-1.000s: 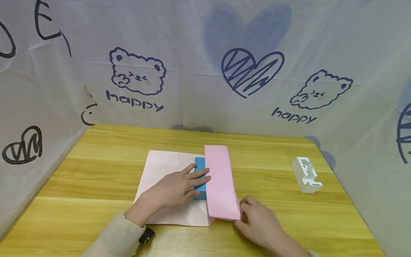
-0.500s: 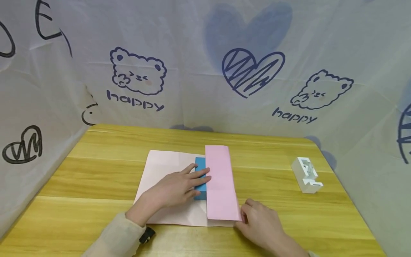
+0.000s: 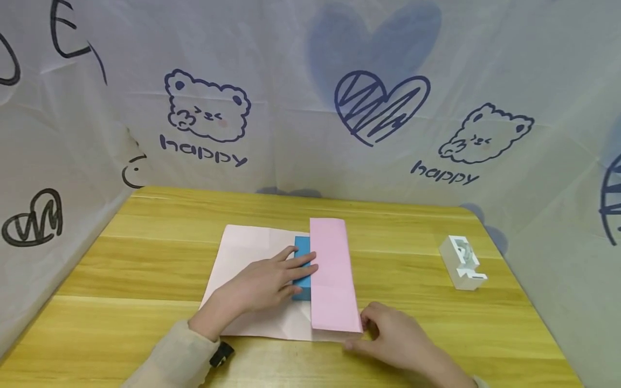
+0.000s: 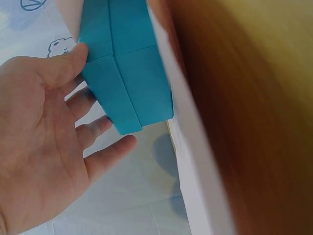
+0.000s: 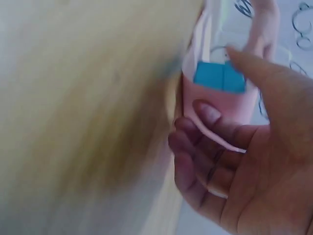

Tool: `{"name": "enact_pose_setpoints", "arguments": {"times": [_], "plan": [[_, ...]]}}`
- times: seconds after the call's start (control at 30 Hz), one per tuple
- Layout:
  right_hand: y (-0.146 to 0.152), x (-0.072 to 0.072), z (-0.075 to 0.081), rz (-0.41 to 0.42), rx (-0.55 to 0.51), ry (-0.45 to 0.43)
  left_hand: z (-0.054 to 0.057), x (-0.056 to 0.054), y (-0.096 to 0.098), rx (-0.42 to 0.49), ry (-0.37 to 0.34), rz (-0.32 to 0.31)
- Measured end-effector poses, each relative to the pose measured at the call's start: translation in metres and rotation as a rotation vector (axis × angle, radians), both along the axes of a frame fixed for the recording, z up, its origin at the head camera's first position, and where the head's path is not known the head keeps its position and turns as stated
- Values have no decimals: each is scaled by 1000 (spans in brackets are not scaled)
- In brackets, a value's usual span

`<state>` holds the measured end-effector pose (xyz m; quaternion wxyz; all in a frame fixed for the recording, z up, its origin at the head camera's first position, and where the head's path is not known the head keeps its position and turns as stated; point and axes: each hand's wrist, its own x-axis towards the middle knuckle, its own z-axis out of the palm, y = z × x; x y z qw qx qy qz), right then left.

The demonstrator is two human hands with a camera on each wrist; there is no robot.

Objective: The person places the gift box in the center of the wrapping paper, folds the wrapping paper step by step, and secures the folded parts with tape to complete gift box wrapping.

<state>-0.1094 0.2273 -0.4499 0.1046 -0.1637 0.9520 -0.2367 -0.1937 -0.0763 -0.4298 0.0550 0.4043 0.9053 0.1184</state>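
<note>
A sheet of pink paper [image 3: 245, 245] lies on the table, its right part folded up and over a blue box [image 3: 302, 243]. My left hand [image 3: 257, 283] rests on the box with fingers spread, two fingertips touching the edge of the folded flap [image 3: 333, 296]. The left wrist view shows the box [image 4: 132, 78] close up, the thumb at its edge. Beside the flap's near right corner is my right hand [image 3: 395, 334], its thumb apart from the loosely bent fingers. The right wrist view shows nothing held by the right hand [image 5: 254, 161]; the box's end [image 5: 215, 76] shows under the paper.
A white tape dispenser [image 3: 461, 264] stands on the right side of the wooden table [image 3: 160, 242]. Behind the table hangs a pale cloth [image 3: 291, 134] with bear and heart drawings.
The right hand has let go of the flap's near corner, and its thumb has moved left and down. The flap's near edge lies straighter. The left hand stays put.
</note>
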Motion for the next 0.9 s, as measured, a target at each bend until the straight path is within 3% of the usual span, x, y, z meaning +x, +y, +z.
{"name": "enact_pose_setpoints", "arguments": {"times": [0.17, 0.33, 0.53, 0.9], "plan": [[5, -12, 6, -29, -213, -84, 1, 0, -1, -6, 18, -10], [-1, -24, 5, -121, -338, -126, 1, -1, -1, 4, 5, -5], [-9, -30, 1, -193, -383, -112, 1, -1, 1, -3, 26, -21], [-13, -29, -1, -166, -381, -81, 0, 0, 1, -5, 18, -10]]}}
